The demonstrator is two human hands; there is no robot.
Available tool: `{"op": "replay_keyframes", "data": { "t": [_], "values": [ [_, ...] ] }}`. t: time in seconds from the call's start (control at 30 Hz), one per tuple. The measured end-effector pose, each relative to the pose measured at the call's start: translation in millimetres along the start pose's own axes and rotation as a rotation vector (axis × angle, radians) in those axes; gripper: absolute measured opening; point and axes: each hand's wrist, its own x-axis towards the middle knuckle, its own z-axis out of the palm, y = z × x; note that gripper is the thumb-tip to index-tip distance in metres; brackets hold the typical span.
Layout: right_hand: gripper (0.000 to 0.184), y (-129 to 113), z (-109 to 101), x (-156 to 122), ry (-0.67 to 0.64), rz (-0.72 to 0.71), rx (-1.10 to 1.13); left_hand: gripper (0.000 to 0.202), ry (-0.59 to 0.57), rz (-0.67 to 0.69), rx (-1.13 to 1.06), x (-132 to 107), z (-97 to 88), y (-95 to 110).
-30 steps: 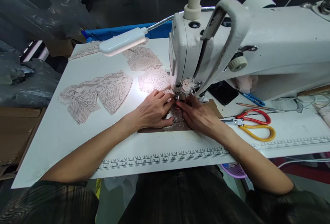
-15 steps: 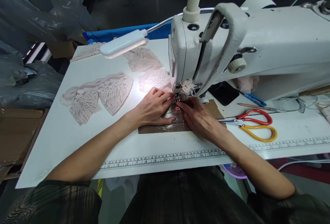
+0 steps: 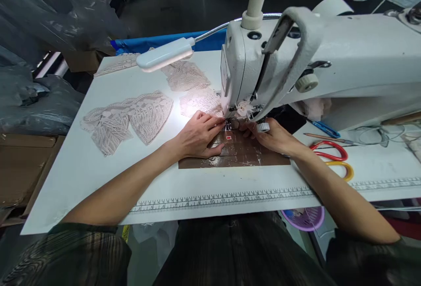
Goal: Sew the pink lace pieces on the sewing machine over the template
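Observation:
My left hand (image 3: 197, 137) lies flat on the brown taped patch (image 3: 250, 158) of the white table. Its stretched fingers touch the edge of a pale lace piece (image 3: 200, 101) just left of the presser foot (image 3: 230, 124). My right hand (image 3: 278, 137) sits to the right of the foot, under the head of the white sewing machine (image 3: 329, 58). Its curled fingers reach in by the needle, partly hidden behind a small white knob (image 3: 263, 126). What they hold is hidden. A tiny red mark (image 3: 228, 137) shows in front of the foot.
More lace pieces (image 3: 131, 117) lie at the left and back of the table under a gooseneck lamp (image 3: 164, 53). Red and yellow scissors (image 3: 332, 156), blue snips (image 3: 324, 129) and a pencil (image 3: 317, 137) lie right of my arm. A ruler strip (image 3: 223, 197) runs along the front edge.
My right hand has slid from in front of the presser foot to its right side, uncovering the brown patch. My left hand stays put. The view has shifted slightly.

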Motion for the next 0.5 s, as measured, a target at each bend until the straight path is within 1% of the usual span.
{"op": "replay_keyframes", "data": {
  "t": [0.13, 0.2, 0.5],
  "values": [
    [0.035, 5.7, 13.6, 2.8, 0.124, 0.046, -0.029, 0.045, 0.03, -0.008, -0.037, -0.6, 1.4, -0.6],
    [0.037, 7.0, 17.2, 3.4, 0.16, 0.065, -0.046, 0.044, 0.033, -0.011, -0.044, -0.7, 1.6, -0.9],
    [0.039, 7.8, 18.0, 3.8, 0.186, 0.079, -0.062, 0.046, 0.015, -0.02, -0.043, -1.1, 3.5, -3.5]
  ]
}}
